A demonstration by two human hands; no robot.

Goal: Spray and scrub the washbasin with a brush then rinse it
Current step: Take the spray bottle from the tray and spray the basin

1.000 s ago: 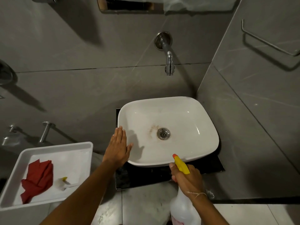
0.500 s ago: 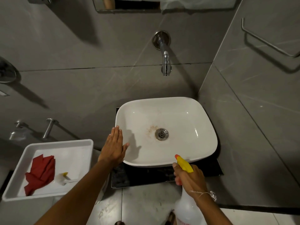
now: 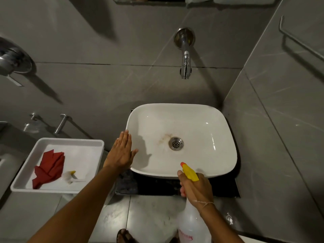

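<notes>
A white rounded washbasin sits on a dark counter, with a brownish stain beside its metal drain. My left hand rests flat on the basin's left rim, fingers straight and together. My right hand grips a translucent spray bottle with a yellow head and orange nozzle that points into the basin from its near edge. A small pale brush with a yellow tip lies in a white tray at the left, beside a red cloth.
A chrome wall tap juts out above the basin. Grey tiled walls close in behind and on the right, where a metal towel rail hangs. More chrome fittings stick out of the wall at the left. A foot shows on the floor below.
The view has shifted slightly. Both hands hold nearly the same pose, the left flat on the rim, the right keeping the bottle aimed at the basin.
</notes>
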